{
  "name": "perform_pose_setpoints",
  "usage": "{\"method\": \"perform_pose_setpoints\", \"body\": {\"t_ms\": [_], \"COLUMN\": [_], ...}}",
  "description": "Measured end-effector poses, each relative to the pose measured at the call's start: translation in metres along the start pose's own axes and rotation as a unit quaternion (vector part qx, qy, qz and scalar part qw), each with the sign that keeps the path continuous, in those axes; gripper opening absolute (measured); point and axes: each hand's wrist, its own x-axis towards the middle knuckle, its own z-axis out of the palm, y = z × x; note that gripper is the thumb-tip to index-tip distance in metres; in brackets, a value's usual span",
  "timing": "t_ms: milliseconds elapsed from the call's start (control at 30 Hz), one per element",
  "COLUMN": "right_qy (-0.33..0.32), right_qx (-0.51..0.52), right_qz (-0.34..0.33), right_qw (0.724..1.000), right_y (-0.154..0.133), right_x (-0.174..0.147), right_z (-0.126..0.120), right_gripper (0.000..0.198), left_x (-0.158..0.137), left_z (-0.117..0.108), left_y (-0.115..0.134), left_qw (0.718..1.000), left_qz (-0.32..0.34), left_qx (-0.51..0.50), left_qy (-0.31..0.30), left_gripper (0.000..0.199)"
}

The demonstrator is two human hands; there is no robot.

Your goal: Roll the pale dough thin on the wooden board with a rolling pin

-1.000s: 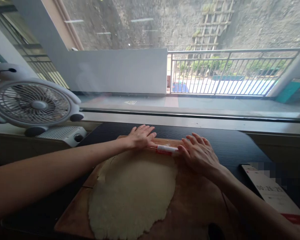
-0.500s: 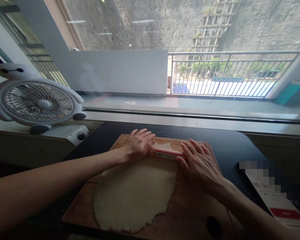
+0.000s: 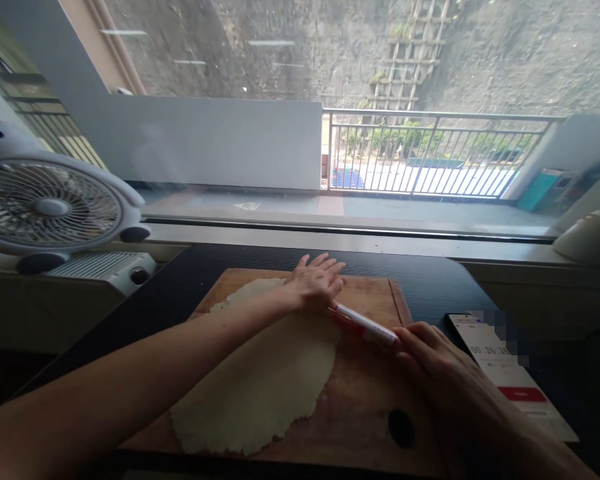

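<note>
A thin, ragged-edged sheet of dough [image 3: 260, 380] lies on a wooden cutting board [image 3: 365, 393]. Across its right edge slants a slim rolling pin [image 3: 365, 327] with a red and white printed surface. My left hand [image 3: 315, 283] rests at the pin's far left end, its fingers stretched out and spread; the palm hides that end. At the pin's near right end, the fingers of my right hand [image 3: 425, 350] are curled round it. My left forearm covers part of the dough.
The board lies on a black table [image 3: 430, 280] by a window. A phone [image 3: 505, 373] showing a timer is on the right. A white fan [image 3: 50, 207] stands at the left, near a white box-shaped device [image 3: 105, 270]. The board has a dark oval hole [image 3: 401, 428].
The pin has turned from nearly level to a slant, its right end nearer me. My left hand has moved right, my right hand closer and closed round the pin. The view has shifted right.
</note>
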Motion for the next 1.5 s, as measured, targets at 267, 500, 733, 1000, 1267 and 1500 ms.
{"method": "perform_pose_setpoints", "body": {"t_ms": [267, 500, 733, 1000, 1267, 1500], "right_qy": [0.031, 0.029, 0.013, 0.089, 0.017, -0.017], "right_qx": [-0.058, -0.027, -0.041, -0.118, -0.066, 0.044], "right_qz": [0.008, -0.016, 0.05, -0.093, 0.077, 0.079], "right_qw": [0.998, 0.999, 0.998, 0.985, 0.995, 0.996], "right_y": [0.001, -0.006, 0.03, -0.019, 0.023, 0.021], "right_x": [0.012, -0.019, 0.028, -0.027, 0.033, 0.019], "right_z": [0.004, 0.012, 0.001, 0.013, 0.005, -0.005], "right_gripper": [0.035, 0.047, 0.035, 0.06, 0.04, 0.029], "left_x": [0.023, -0.027, 0.068, -0.033, 0.057, 0.013], "left_z": [-0.004, -0.01, 0.003, 0.001, -0.001, -0.033], "left_y": [0.003, 0.005, 0.006, -0.002, -0.003, -0.043], "left_qw": [0.997, 0.995, 0.996, 0.999, 0.984, 0.967], "left_qz": [-0.067, -0.032, -0.092, -0.019, -0.151, -0.224], "left_qx": [-0.017, 0.011, -0.005, 0.036, -0.048, -0.067], "left_qy": [-0.03, -0.091, 0.007, -0.03, 0.078, 0.096], "left_gripper": [0.062, 0.057, 0.067, 0.065, 0.058, 0.048]}}
